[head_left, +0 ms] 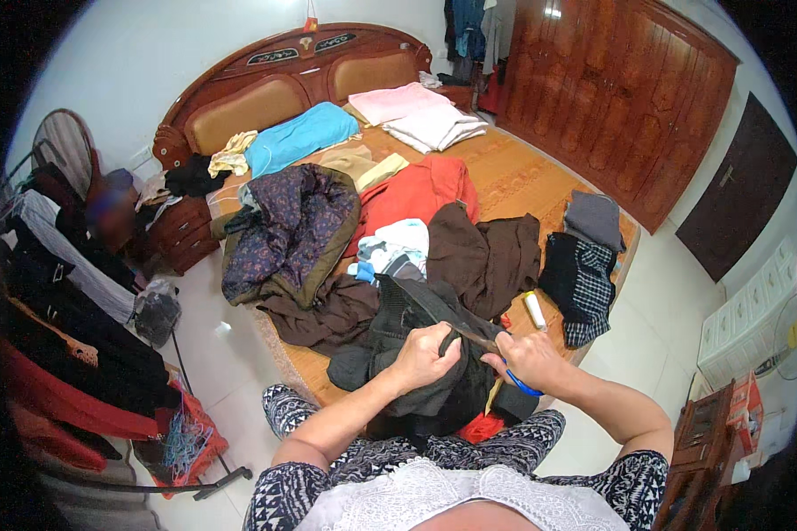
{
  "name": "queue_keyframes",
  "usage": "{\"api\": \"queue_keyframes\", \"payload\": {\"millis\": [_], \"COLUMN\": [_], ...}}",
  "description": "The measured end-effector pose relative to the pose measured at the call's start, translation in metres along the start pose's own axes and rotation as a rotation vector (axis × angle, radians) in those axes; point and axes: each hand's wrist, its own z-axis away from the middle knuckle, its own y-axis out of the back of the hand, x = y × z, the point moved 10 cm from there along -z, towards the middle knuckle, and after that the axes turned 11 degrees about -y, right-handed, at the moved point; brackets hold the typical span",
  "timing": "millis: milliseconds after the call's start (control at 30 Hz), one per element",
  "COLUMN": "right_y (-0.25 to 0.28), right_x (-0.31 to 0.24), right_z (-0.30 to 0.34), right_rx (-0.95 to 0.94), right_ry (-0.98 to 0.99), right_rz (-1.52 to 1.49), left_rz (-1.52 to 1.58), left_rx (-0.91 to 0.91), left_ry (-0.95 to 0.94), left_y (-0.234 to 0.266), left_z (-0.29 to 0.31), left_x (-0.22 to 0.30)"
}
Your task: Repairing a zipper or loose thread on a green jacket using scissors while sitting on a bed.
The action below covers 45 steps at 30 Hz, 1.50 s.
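A black knitted garment lies bunched over my lap and the bed's near edge. My left hand is closed in a fist on a fold of it. My right hand pinches the same garment's edge, and a narrow strip of it is stretched between both hands. Below the right palm a blue curved band shows; whether it is worn or held I cannot tell. Some red cloth hangs beneath the garment by my knees. Just beyond my right hand lies a white tube.
On the bed are a dark patterned jacket, an orange-red garment, brown clothing, light socks and a folded checked garment. A clothes rack stands left; a wooden wardrobe stands behind.
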Motion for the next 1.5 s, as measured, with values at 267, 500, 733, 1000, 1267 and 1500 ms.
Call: {"api": "queue_keyframes", "payload": {"millis": [267,500,733,1000,1267,1500], "right_y": [0.012,0.013,0.0,-0.001,-0.027,-0.07], "right_x": [-0.021,-0.021,-0.009,0.002,-0.007,-0.016], "right_z": [0.006,0.013,0.023,0.024,0.022,0.037], "right_rx": [0.135,0.106,-0.262,-0.141,-0.229,-0.562], "right_ry": [0.023,-0.017,-0.199,-0.118,-0.23,-0.464], "right_rz": [0.042,0.042,-0.048,-0.027,-0.59,-1.245], "left_rz": [-0.067,-0.273,-0.283,-0.209,0.418,0.004], "left_rx": [0.141,0.151,0.103,0.06,0.041,-0.061], "left_ry": [-0.016,-0.116,-0.087,-0.07,0.265,0.305], "left_y": [0.007,0.003,-0.015,-0.017,-0.016,-0.011], "left_z": [0.007,0.009,0.015,0.019,0.021,0.029], "left_x": [0.008,0.029,0.034,0.03,-0.006,-0.005]}}
